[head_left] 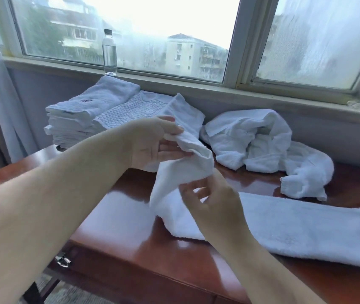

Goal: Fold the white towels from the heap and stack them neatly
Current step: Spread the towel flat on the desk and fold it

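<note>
Pinching grips: left hand [152, 145] and right hand [212, 202] hold towel [196, 163]; embroidery [86, 100] on stack [73, 119] unreadable.

The towel [306, 229] runs out past the right edge, so its far end is unseen. Its lifted fold covers the fingertips of the left hand [150, 145]. The mark stitched on top of the stack [80, 110] is too small to read. The counter [119, 216] is cut off below.
</note>
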`<control>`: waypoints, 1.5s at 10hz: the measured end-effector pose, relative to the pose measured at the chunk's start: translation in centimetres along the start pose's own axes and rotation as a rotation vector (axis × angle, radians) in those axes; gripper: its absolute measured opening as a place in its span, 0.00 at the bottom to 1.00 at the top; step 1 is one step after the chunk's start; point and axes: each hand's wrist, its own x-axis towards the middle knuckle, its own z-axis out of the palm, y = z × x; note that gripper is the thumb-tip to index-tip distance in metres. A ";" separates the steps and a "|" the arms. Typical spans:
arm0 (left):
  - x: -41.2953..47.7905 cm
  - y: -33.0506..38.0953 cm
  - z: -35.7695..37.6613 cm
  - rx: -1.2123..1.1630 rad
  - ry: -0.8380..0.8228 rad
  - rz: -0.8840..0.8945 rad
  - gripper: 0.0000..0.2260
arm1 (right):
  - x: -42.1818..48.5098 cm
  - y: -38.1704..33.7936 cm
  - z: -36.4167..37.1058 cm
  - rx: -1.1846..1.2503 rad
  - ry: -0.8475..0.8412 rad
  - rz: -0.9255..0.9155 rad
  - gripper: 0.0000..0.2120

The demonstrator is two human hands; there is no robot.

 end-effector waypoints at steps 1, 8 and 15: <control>1.7 0.2 2.6 0.036 -0.090 -0.005 0.15 | 0.2 0.5 -3.1 0.112 0.136 0.000 0.06; 8.9 -9.8 14.4 1.143 -0.272 0.404 0.28 | -1.1 13.8 -18.4 0.372 0.560 0.559 0.10; 7.3 -11.6 19.4 1.363 -0.413 0.645 0.35 | 0.3 14.7 -27.4 0.031 0.347 0.684 0.08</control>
